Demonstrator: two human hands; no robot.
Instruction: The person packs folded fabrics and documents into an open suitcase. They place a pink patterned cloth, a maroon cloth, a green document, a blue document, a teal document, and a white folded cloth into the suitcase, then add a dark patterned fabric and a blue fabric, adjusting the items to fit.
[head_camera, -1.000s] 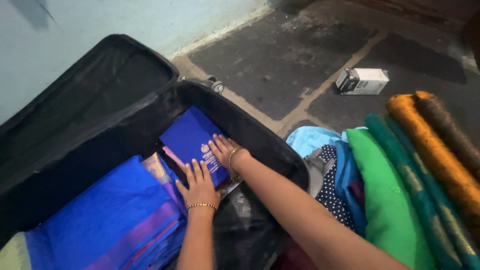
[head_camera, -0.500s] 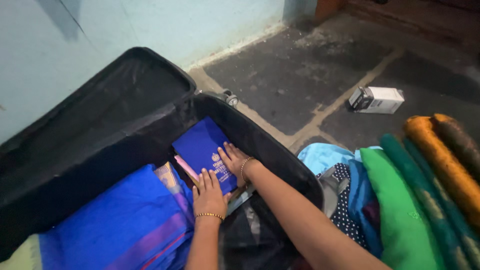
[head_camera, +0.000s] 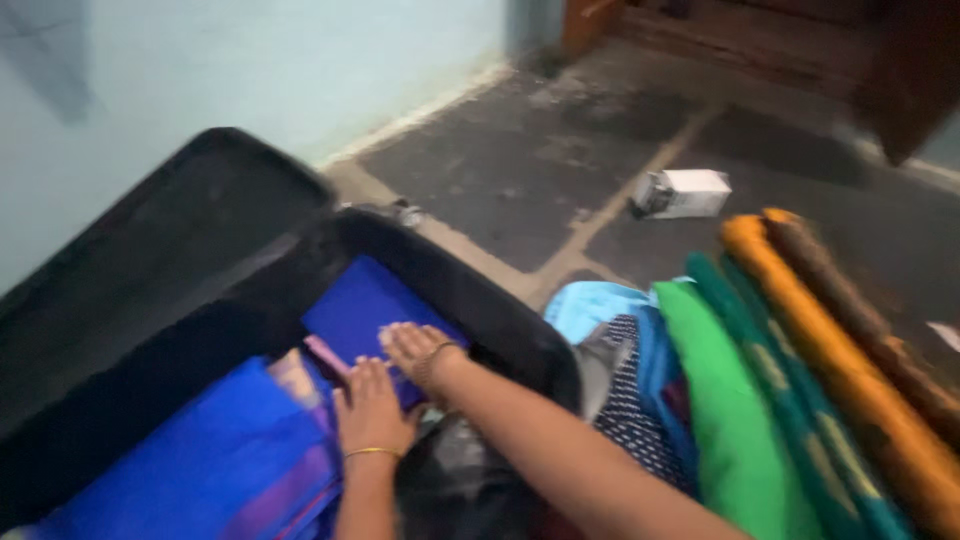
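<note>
An open black suitcase (head_camera: 180, 300) lies in front of me with its lid leaning back toward the wall. Inside, at its far end, a flat blue packet (head_camera: 365, 305) lies flat. My right hand (head_camera: 412, 347) presses palm down on the packet's near edge, fingers spread. My left hand (head_camera: 370, 408), with a gold bangle at the wrist, rests flat beside it on the packet's edge and on folded blue cloth (head_camera: 215, 460) that fills the suitcase's near left. Neither hand grips anything.
To the right of the suitcase lies a heap of folded cloth: light blue (head_camera: 600, 300), dotted dark (head_camera: 630, 400), green (head_camera: 730, 400), teal, orange (head_camera: 830, 350) and brown. A small white box (head_camera: 685, 193) lies on the dark stone floor beyond. A pale wall stands behind.
The view has swung up and to the right. Both hands stay flat on the blue packet in the suitcase, shifted slightly along it.
</note>
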